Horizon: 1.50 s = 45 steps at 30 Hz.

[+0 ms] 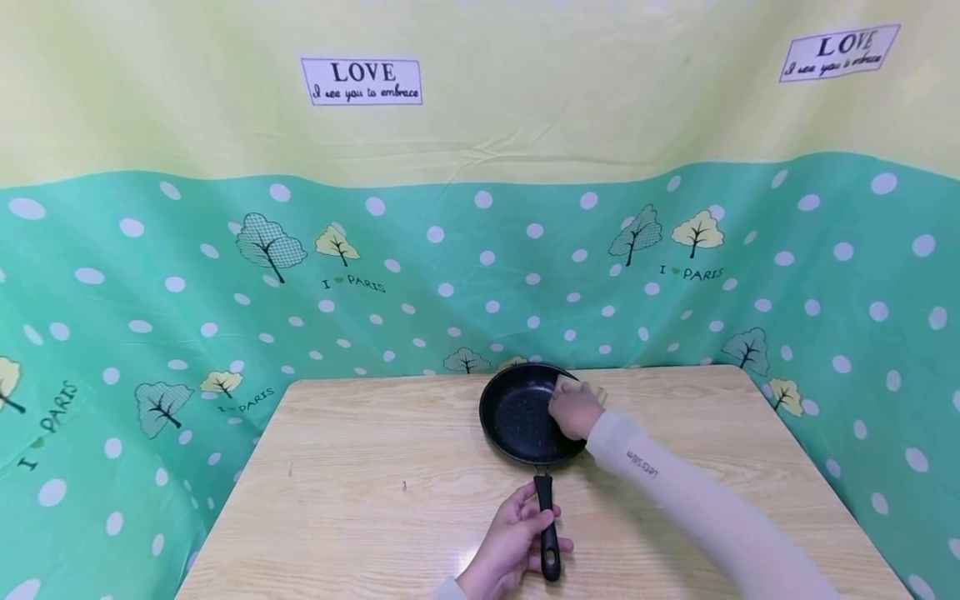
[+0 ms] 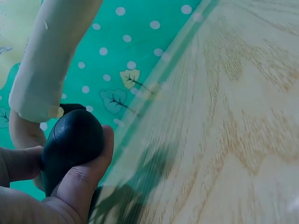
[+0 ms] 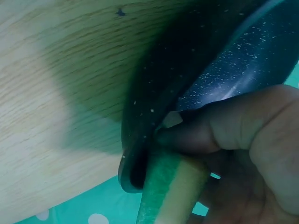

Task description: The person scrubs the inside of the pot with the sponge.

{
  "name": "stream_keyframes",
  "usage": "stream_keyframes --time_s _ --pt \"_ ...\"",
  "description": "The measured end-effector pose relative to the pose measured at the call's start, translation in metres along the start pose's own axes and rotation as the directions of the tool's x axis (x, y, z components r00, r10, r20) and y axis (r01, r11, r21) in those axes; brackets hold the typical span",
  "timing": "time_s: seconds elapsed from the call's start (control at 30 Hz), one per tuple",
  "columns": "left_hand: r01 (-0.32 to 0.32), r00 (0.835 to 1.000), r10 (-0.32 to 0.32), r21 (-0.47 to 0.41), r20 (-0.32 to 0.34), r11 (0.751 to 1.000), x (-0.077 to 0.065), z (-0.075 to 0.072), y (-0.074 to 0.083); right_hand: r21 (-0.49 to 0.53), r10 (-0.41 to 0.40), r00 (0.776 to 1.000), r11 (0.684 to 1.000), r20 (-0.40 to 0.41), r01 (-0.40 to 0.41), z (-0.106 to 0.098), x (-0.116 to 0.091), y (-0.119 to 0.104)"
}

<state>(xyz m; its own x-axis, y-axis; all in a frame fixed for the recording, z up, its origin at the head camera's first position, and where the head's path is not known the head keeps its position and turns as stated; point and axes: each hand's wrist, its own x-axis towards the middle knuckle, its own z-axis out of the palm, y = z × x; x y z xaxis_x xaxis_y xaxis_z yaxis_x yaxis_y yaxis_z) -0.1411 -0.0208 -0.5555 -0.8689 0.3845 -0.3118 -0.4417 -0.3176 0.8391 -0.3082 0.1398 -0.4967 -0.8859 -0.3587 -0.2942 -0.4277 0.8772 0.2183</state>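
Observation:
A black frying pan (image 1: pixel 517 417) with a speckled inside is near the table's back edge, its handle (image 1: pixel 545 496) pointing toward me. My left hand (image 1: pixel 513 533) grips that handle, thumb on top and fingers beneath. In the left wrist view the rounded end of the handle (image 2: pixel 77 135) shows between thumb and fingers. Over the pan's right side, my right hand (image 1: pixel 576 412) holds a yellow and green sponge (image 3: pixel 173 189). The right wrist view has the sponge against the pan's rim (image 3: pixel 128 175), with the thumb inside the wall. Part of the sponge is hidden by the fingers.
The pan is over a light wood table (image 1: pixel 360 467), where its shadow falls. Behind and at both sides hangs a green and yellow curtain (image 1: pixel 420 275) with dots and trees. A pale sleeve (image 1: pixel 675 492) crosses the table's right half.

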Motion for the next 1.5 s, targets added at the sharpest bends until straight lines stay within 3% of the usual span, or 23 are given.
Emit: stream_keyframes --time_s 0.4,0.53,0.7,1.23,1.5 --pt "-0.006 1.0 0.006 0.013 -0.004 1.0 0.0 0.001 0.002 0.132 0.004 0.986 0.991 0.165 -0.026 -0.018 -0.014 -0.001" --pt "0.001 1.0 0.0 0.015 -0.01 1.0 -0.001 0.001 0.004 0.218 -0.01 0.966 0.975 0.26 -0.049 -0.025 -0.016 0.001" --pt "-0.008 1.0 0.008 0.015 -0.006 1.0 -0.001 0.0 0.004 0.252 -0.082 0.936 0.968 0.341 -0.007 -0.032 -0.017 0.004" --pt "-0.031 0.999 0.031 -0.009 0.015 0.999 0.002 0.001 -0.001 0.42 -0.289 0.899 0.898 0.328 0.135 -0.034 -0.022 0.009" --pt "-0.025 0.999 0.026 -0.009 0.031 1.0 0.003 -0.002 -0.001 0.558 -0.422 0.861 0.803 0.285 0.209 -0.03 -0.019 0.013"
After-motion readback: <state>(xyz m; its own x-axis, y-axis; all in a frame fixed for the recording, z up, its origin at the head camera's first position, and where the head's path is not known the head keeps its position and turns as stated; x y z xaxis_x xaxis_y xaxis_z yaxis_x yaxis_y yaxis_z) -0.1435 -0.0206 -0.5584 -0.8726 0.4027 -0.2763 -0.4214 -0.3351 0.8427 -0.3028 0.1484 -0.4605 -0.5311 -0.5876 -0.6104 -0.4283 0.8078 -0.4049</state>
